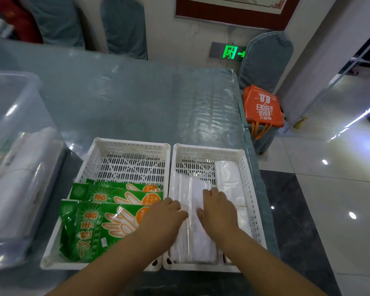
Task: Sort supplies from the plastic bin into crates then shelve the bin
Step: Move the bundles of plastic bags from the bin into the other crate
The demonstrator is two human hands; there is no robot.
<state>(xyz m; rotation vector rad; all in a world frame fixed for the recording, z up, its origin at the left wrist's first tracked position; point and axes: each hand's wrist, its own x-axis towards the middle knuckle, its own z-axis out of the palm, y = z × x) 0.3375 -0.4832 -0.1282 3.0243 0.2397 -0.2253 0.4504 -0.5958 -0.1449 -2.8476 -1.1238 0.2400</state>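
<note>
Hands flat on white packs in the right crate.
Left hand (166, 212) and right hand (219, 207) press open-palmed on clear-wrapped white packs (195, 238) in the right crate (251, 189); green glove packets (94, 227) fill the left crate (124, 146). Both crates sit on the plastic-covered worktop (137, 92), plastic bin (15, 146) leftward.

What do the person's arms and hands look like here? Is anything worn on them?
Both forearms are bare, with no sleeves in view. The left hand and right hand wear no gloves, and no rings, watch or bracelet show.
</note>
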